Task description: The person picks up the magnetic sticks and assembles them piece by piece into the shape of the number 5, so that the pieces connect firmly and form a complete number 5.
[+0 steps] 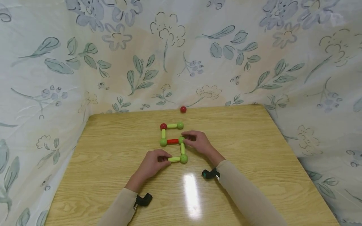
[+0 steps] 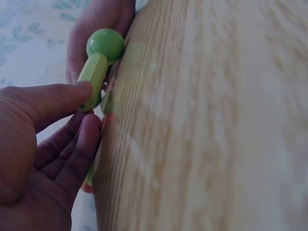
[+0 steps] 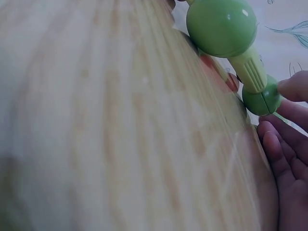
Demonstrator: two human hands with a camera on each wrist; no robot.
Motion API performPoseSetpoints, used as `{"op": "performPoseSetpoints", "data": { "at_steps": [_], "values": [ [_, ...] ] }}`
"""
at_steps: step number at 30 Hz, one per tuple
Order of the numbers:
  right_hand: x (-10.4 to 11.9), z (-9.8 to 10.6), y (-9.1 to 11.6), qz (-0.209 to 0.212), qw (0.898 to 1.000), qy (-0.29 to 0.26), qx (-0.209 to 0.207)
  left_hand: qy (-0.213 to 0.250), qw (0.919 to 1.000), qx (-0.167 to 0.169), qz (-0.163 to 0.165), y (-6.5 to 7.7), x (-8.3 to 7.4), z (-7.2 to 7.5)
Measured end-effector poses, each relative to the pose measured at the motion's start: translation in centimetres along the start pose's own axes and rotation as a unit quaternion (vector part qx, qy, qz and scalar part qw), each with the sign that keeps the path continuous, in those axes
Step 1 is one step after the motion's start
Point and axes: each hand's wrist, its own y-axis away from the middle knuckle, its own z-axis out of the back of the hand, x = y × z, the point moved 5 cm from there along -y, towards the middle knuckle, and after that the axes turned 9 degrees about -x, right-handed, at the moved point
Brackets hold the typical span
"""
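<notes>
An S-shaped chain of balls and rods lies on the wooden table (image 1: 118, 131). Between thumb and fingers, my left hand (image 1: 154, 161) pinches the free end of the lowest yellow-green rod (image 1: 174, 159), whose other end meets a green ball (image 1: 184, 158). My right hand (image 1: 199, 142) grips the green ball at the middle right (image 1: 181, 140), with the thumb on it in the right wrist view. From that ball a red rod (image 1: 172, 141) runs left to another green ball (image 1: 163, 142). A red ball (image 1: 163, 126) forms the upper left corner, joined by a rod to the top green ball (image 1: 180, 125).
A loose red ball (image 1: 183, 109) sits at the table's back edge, beyond the chain. Floral cloth (image 1: 181, 62) hangs behind and along both sides of the table. Black devices (image 1: 144, 200) are strapped at both wrists.
</notes>
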Motion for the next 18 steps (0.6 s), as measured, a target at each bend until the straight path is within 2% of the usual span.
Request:
{"op": "performPoseSetpoints", "data": {
  "at_steps": [4, 7, 9, 11, 18],
  "values": [
    [0.0, 0.8, 0.4, -0.003, 0.997, -0.048, -0.063, -0.004, 1.0000, 0.000, 0.007, 0.0, -0.1, 0.1],
    [-0.1, 1.6, 1.0, -0.002, 0.987, -0.104, -0.123, -0.004, 0.9999, 0.000, 0.010, 0.0, -0.2, 0.2],
    [0.1, 1.9, 1.8, 0.004, 0.981, -0.132, -0.142, -0.002, 0.9999, 0.003, 0.010, 0.0, -0.2, 0.2],
    [0.3, 1.9, 2.7, 0.014, 0.982, -0.132, -0.137, 0.000, 1.0000, 0.003, 0.009, -0.1, -0.2, 0.2],
    [1.6, 1.1, 6.5, 0.037, 0.994, -0.078, -0.073, 0.000, 0.9998, 0.006, 0.017, -0.1, 0.0, 0.0]
  ]
}}
